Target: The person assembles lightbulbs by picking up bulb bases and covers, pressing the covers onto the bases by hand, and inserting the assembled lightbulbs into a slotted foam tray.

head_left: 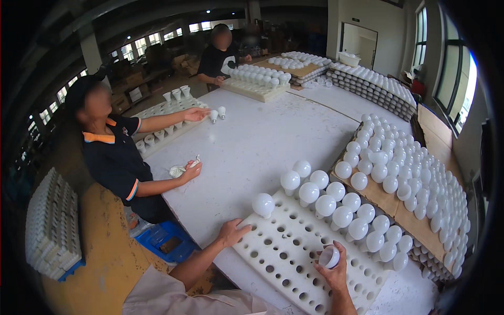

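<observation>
left hand at tray's left edge, fingers apart; open table beyond. bulbs crowd far edge. right hand clamped on cup above tray: white, hollow, round-mouthed.

The tabletop lies open beyond the holed tray, but bulbs (several rows) crowd its right side.

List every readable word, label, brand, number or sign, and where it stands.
None can be read.
Sign above the doorway: too small.
White design on the far black shirt: blurred.
Mark on the nearer dark shirt: too small.
White cup-shaped piece in the right hand: no visible lettering.
White tray: no visible lettering.
</observation>
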`<state>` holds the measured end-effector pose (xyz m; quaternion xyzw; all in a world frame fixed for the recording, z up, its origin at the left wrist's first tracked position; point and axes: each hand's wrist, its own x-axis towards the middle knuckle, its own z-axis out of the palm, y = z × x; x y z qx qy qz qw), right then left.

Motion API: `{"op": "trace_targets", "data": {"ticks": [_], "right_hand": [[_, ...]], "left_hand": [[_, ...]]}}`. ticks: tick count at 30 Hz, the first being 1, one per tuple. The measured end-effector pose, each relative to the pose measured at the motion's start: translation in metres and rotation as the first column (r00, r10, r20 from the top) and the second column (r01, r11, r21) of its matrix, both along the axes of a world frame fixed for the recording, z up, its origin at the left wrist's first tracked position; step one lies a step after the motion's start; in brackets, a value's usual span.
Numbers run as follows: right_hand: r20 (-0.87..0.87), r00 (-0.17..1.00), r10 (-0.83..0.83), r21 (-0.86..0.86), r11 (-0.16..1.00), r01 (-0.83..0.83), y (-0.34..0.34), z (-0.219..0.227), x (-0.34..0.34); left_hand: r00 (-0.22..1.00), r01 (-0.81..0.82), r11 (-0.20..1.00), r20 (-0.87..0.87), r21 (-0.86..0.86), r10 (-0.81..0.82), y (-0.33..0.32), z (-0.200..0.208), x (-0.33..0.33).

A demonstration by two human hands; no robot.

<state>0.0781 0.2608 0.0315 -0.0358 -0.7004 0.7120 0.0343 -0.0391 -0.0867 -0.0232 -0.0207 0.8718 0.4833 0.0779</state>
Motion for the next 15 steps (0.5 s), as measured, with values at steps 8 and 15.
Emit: {"op": "trace_targets", "data": {"ticks": [8, 15], "right_hand": [[-0.065, 0.998, -0.026, 0.010, 1.000, 0.026, 0.002, -0.013, 0.001], [-0.069, 0.997, -0.019, 0.014, 1.000, 0.020, 0.000, -0.010, 0.003]], "left_hand": [[1.000, 0.002, 1.000, -0.025, 0.023, -0.002, 0.000, -0.007, 0.002], [0.999, 0.009, 0.998, 0.041, 0.064, -0.011, -0.001, -0.008, 0.001]]}}
